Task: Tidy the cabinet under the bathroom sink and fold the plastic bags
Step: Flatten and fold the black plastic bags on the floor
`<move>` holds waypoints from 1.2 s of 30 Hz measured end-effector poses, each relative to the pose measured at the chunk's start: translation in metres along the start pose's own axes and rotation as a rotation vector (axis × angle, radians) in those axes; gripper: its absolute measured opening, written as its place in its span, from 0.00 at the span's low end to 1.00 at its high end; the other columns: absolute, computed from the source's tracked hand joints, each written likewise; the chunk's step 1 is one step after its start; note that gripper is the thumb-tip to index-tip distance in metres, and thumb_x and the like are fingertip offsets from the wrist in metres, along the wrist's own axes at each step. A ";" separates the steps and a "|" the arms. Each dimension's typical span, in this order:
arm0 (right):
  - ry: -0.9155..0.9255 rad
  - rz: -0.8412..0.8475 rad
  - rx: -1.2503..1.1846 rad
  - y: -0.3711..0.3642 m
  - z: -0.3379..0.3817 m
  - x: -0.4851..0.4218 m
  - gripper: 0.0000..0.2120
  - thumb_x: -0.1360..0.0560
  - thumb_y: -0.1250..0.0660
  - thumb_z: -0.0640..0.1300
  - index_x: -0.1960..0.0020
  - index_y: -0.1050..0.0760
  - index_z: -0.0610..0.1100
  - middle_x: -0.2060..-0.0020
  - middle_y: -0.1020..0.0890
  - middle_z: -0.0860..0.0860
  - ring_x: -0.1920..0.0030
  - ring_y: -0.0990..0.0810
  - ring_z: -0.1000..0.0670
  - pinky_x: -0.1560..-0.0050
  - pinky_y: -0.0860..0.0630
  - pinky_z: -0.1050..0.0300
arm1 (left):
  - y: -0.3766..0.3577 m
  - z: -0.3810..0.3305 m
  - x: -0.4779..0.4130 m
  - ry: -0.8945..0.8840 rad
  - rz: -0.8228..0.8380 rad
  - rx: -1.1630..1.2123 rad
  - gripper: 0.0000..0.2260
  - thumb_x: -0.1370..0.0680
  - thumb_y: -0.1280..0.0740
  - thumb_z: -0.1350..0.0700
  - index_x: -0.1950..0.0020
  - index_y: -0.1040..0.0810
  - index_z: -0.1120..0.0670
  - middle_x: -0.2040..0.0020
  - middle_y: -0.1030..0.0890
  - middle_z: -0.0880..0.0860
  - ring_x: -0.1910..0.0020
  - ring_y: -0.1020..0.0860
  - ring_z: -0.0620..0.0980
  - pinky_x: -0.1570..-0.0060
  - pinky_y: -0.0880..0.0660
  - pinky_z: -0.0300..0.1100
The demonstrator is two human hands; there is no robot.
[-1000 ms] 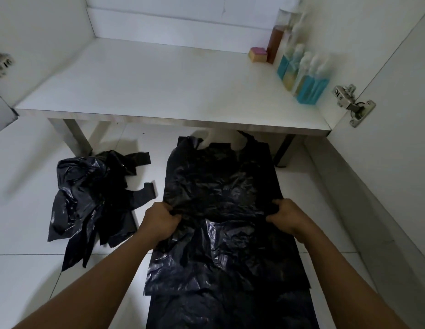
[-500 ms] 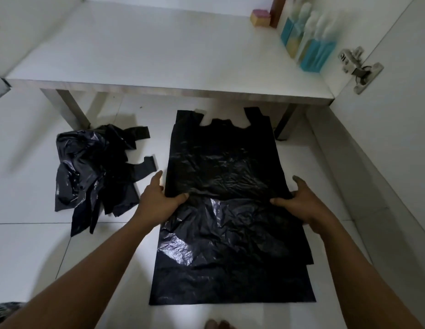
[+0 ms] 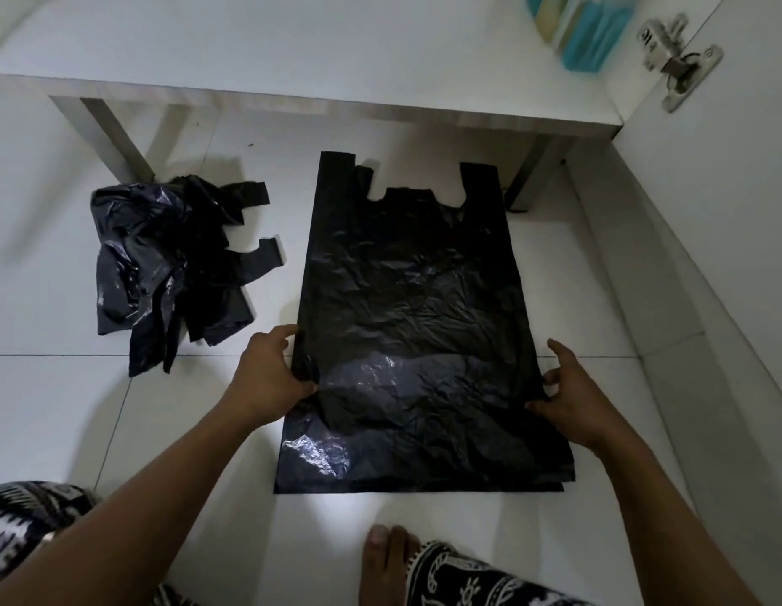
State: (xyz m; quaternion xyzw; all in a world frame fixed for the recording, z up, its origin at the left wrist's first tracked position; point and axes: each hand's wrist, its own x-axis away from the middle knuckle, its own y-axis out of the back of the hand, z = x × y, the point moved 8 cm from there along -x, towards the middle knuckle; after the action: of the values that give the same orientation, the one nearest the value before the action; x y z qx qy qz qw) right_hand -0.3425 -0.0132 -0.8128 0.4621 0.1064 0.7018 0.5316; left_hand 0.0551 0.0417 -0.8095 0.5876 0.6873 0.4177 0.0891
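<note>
While the person crouches on the white tiled floor point(image 3: 65, 408), a black plastic bag point(image 3: 415, 308) lies spread flat in front of them, its two handles pointing away toward the open cabinet and its bottom edge nearest the knees. The left hand point(image 3: 267, 378) sits at the bag's left edge, forefinger stretched out along the side and thumb laid down on the plastic, the hand loose rather than clenched. The right hand point(image 3: 573, 395) is at the opposite edge, forefinger straight, the other fingers bent in at the border and the thumb resting on the bag; from here I cannot tell whether it nips the plastic or only touches it. Between the two hands a crease runs across the bag, and the part below it looks slightly wider. To the left, apart from the flat bag, a crumpled heap of black bags point(image 3: 170, 264) sits on the tiles by one cabinet leg. On the cabinet shelf point(image 3: 293, 59), blue bottles point(image 3: 586, 32) stand at the far right, near a metal hinge point(image 3: 673, 59) on the door. A bare foot point(image 3: 385, 557) shows below.
</note>
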 end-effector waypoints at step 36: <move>0.420 -0.326 0.516 -0.146 0.071 0.037 0.24 0.23 0.44 0.55 0.28 0.34 0.52 0.26 0.33 0.48 0.25 0.39 0.45 0.27 0.47 0.35 | -0.102 -0.019 0.044 -0.424 -0.068 -0.655 0.34 0.21 0.49 0.32 0.21 0.36 0.50 0.20 0.39 0.54 0.20 0.46 0.61 0.25 0.49 0.66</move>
State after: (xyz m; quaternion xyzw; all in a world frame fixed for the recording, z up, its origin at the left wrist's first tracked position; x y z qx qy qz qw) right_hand -0.1937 0.0538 -0.8479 0.4037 0.4589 0.6375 0.4691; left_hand -0.0444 0.0754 -0.8508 0.5783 0.5030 0.4809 0.4257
